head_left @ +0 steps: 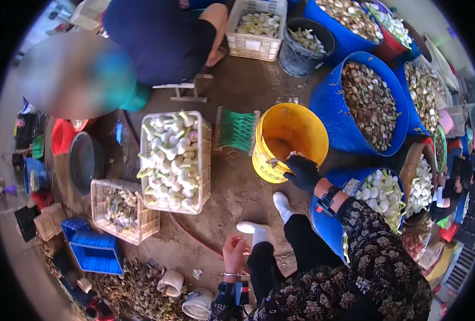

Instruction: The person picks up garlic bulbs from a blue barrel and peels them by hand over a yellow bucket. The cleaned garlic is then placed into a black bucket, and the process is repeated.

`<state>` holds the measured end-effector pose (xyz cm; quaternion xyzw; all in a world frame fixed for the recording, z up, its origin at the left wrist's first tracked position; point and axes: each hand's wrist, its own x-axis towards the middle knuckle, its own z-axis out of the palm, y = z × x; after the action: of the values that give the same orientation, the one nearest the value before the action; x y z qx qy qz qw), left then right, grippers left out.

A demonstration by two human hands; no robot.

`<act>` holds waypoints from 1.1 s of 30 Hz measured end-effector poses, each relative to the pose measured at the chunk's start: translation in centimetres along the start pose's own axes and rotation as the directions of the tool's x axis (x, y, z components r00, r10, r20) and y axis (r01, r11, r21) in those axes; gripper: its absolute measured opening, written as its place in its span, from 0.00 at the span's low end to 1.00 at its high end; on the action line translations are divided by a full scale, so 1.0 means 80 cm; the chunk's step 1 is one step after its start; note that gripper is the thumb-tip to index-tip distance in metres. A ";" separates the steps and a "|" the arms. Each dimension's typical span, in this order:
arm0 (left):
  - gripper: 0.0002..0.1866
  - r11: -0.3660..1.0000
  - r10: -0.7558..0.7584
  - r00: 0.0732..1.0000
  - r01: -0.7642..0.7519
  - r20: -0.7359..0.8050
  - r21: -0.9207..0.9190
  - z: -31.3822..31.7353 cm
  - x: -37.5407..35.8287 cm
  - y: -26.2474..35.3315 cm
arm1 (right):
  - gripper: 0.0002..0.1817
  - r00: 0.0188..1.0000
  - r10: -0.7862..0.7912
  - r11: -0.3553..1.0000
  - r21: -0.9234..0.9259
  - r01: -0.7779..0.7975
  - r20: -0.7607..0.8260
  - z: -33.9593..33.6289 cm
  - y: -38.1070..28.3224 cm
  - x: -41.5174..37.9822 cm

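My right hand [302, 174], in a dark glove, is closed over the near rim of a yellow bucket [269, 167]. The bucket stands tilted a little, and its inside shows brownish stains. Bare and loosely curled, my left hand [236, 252] hangs over the floor by my knee with nothing visible in it. A white crate [205, 160] heaped with garlic bulbs [174, 155] stands ahead of it to the left. Between crate and bucket lies a low stool with a green woven seat [236, 129].
Blue tubs of garlic [323, 115] line the right side, one [328, 227] close by my right arm. Another person [157, 43] sits at the upper left. A smaller crate [152, 227], blue crates [95, 251] and a hose [194, 236] lie at left.
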<state>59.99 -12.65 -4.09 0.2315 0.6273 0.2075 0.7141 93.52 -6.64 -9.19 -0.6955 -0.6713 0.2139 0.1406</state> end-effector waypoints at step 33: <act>0.08 0.884 -0.170 0.935 0.006 0.310 0.467 0.213 0.165 0.062 | 0.09 0.921 0.227 0.969 0.169 -0.181 -0.316 -0.021 0.222 -0.011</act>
<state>78.52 -2.13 -9.90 0.3969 0.5345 -0.0230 0.7458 109.87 -8.42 -16.22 -0.7766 -0.5454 0.1521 0.2763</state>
